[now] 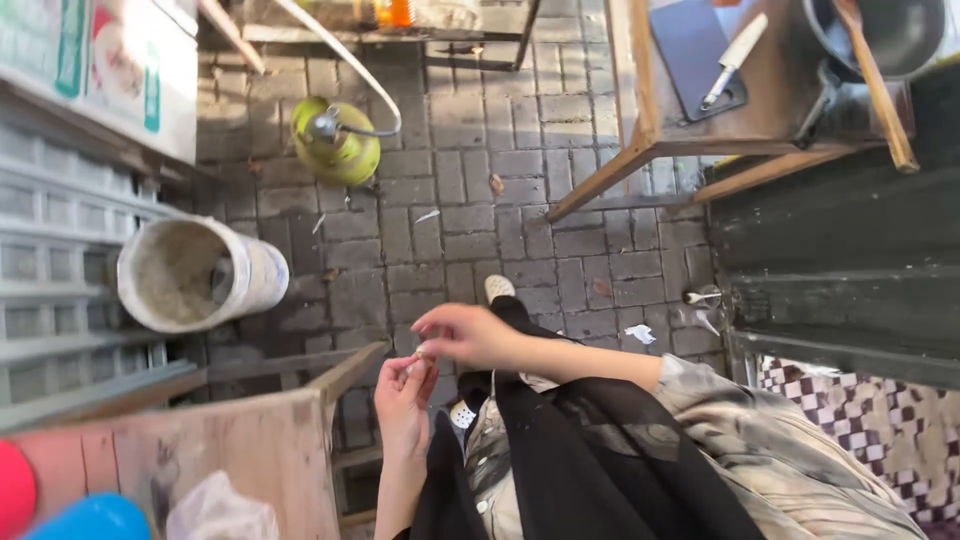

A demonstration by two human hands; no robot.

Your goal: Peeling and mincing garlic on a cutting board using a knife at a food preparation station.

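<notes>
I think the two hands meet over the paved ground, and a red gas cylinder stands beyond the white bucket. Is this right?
Not quite. In the head view the gas cylinder is yellow-green, not red. The left hand and right hand do meet over the paved ground, and the cylinder stands beyond the white bucket.

Both hands meet fingertip to fingertip in front of the body.

The left hand [403,395] rises from below, forearm bare, palm turned up and fingers curled together. The right hand [468,335] reaches across from the right on a bare forearm, patterned sleeve pushed up near the elbow, its fingers bent down and pinched against the left hand's fingertips.
</notes>
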